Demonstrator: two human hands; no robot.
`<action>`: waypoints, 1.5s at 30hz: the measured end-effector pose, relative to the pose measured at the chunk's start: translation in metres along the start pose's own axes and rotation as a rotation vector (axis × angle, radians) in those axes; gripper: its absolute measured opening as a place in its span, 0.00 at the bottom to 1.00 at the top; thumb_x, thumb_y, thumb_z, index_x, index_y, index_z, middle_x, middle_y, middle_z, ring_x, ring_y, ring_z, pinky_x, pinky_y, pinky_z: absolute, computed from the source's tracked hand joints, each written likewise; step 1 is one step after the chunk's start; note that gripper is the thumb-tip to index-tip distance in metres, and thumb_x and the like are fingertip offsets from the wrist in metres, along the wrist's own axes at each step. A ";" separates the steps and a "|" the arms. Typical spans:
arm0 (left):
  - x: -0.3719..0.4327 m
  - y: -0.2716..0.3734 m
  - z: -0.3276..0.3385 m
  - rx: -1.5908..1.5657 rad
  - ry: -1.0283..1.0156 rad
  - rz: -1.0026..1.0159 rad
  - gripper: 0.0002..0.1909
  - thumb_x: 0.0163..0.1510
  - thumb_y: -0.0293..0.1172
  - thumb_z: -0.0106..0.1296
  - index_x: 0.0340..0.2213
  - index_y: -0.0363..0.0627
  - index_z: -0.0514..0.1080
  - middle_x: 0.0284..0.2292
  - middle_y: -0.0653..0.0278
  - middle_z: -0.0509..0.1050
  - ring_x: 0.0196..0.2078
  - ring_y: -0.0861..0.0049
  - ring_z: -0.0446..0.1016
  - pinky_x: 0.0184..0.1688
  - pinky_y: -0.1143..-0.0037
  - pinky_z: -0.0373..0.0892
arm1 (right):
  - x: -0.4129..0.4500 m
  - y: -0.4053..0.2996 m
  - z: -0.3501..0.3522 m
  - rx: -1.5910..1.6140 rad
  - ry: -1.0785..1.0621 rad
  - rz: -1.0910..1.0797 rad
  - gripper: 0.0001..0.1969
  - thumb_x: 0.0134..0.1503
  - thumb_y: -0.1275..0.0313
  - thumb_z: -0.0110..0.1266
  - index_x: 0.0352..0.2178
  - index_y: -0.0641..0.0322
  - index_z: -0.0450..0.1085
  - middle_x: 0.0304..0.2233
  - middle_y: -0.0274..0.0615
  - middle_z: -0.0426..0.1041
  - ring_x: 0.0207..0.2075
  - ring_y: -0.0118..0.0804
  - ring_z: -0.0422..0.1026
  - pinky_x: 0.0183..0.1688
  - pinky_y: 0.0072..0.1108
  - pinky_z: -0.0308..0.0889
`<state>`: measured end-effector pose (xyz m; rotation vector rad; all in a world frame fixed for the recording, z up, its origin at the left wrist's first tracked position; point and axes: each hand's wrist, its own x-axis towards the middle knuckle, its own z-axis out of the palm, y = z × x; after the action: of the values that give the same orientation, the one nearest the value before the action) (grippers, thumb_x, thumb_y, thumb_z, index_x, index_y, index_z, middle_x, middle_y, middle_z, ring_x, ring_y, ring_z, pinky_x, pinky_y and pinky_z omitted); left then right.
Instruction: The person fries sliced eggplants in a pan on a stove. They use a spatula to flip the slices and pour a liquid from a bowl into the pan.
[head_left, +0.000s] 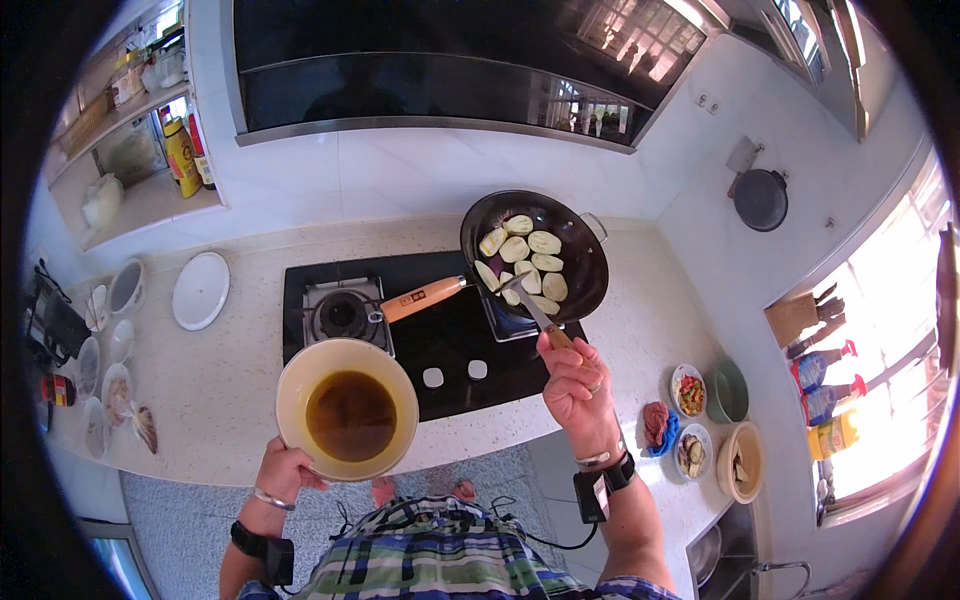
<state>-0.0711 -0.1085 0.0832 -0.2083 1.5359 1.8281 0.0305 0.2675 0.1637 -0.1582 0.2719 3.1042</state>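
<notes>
My left hand (281, 466) grips the rim of a cream-coloured bowl (289, 397), which is held above the counter's front edge. Brown liquid (351, 416), perhaps oil, lies in the bowl. With my right hand (576, 386) I hold a spatula (538, 315) by its wooden handle. Its metal blade reaches into a black wok (589, 277) and touches the eggplant slices (545, 242), which lie spread over the base. The wok sits on the right burner. Its light wooden handle (422, 298) points left over the gas hob (442, 337).
The left burner (343, 313) is uncovered. A white plate (201, 291) lies on the left counter near several bowls. On the right stand a plate of chopped peppers (688, 395), a plate of eggplant pieces (693, 452), a green bowl (727, 390) and a cream basket (741, 480).
</notes>
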 end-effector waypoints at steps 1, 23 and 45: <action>-0.001 -0.001 0.000 0.001 0.004 0.005 0.18 0.35 0.20 0.40 0.34 0.30 0.63 0.23 0.50 0.72 0.18 0.64 0.73 0.16 0.71 0.71 | 0.001 -0.005 -0.002 -0.056 -0.010 0.036 0.18 0.54 0.69 0.37 0.40 0.78 0.55 0.19 0.35 0.62 0.10 0.16 0.59 0.09 0.09 0.52; -0.032 -0.033 0.045 -0.137 0.184 0.082 0.19 0.34 0.25 0.41 0.31 0.25 0.64 0.21 0.47 0.72 0.19 0.60 0.73 0.16 0.70 0.71 | -0.036 -0.149 -0.012 -2.987 0.586 -0.599 0.25 0.44 0.74 0.49 0.46 0.45 0.57 0.26 0.51 0.67 0.30 0.50 0.69 0.30 0.37 0.65; -0.074 -0.053 0.054 -0.243 0.306 0.065 0.20 0.37 0.30 0.41 0.33 0.27 0.65 0.26 0.47 0.73 0.26 0.60 0.74 0.21 0.74 0.68 | -0.022 -0.203 -0.040 -3.055 0.578 -0.554 0.24 0.43 0.74 0.51 0.44 0.42 0.61 0.28 0.46 0.67 0.29 0.47 0.69 0.28 0.34 0.66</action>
<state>0.0324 -0.0892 0.0971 -0.5818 1.5315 2.1095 0.0624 0.4599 0.0914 -0.6094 -2.8519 0.1902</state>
